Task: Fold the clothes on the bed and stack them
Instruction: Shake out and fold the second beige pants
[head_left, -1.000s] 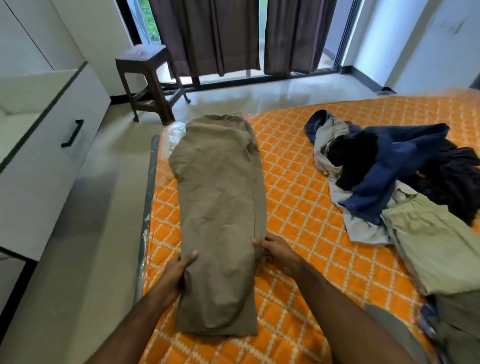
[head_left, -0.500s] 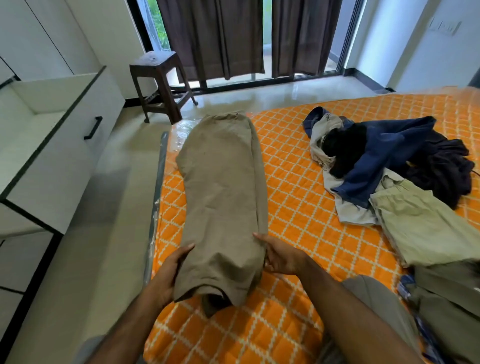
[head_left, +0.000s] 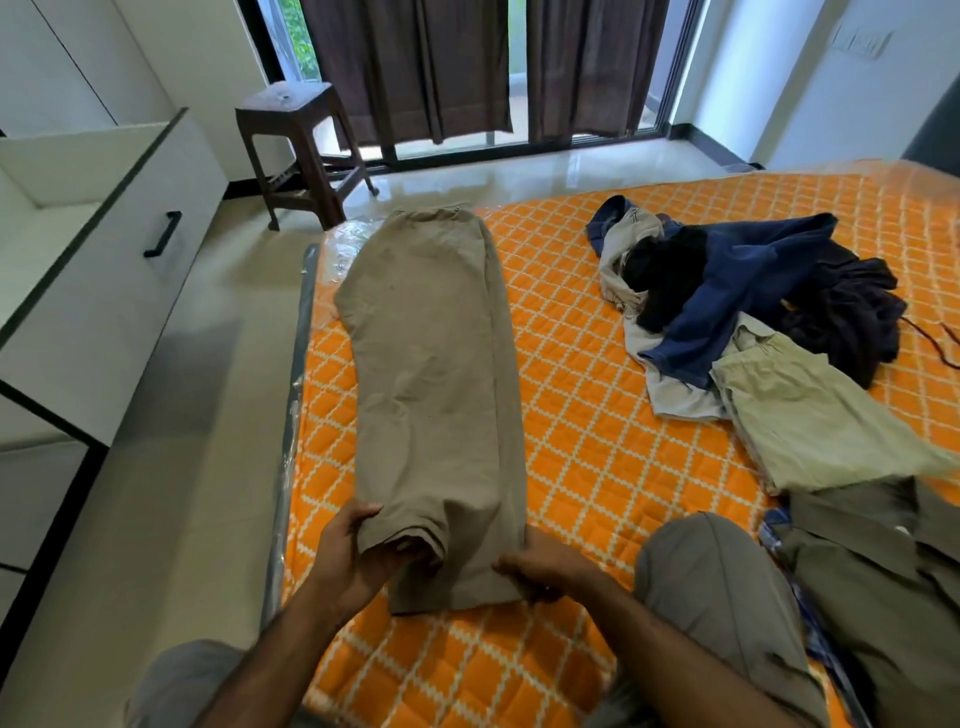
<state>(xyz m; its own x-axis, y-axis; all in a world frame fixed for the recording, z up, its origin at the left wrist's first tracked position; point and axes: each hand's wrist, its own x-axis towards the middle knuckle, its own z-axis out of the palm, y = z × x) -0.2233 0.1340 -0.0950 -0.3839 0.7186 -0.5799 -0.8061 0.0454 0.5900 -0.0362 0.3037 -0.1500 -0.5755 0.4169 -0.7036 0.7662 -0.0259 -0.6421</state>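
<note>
Khaki trousers (head_left: 436, 374) lie lengthwise, folded, on the orange bed (head_left: 597, 441); unfolded clothes (head_left: 753, 312) heap at 2 o'clock.

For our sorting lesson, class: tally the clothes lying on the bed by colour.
Tan trousers: 1
Navy garment: 1
Black garment: 1
Off-white garment: 1
Dark brownish garment: 1
Pale green garment: 1
Olive garment: 1
Total: 7, as far as the heap shows.
</note>
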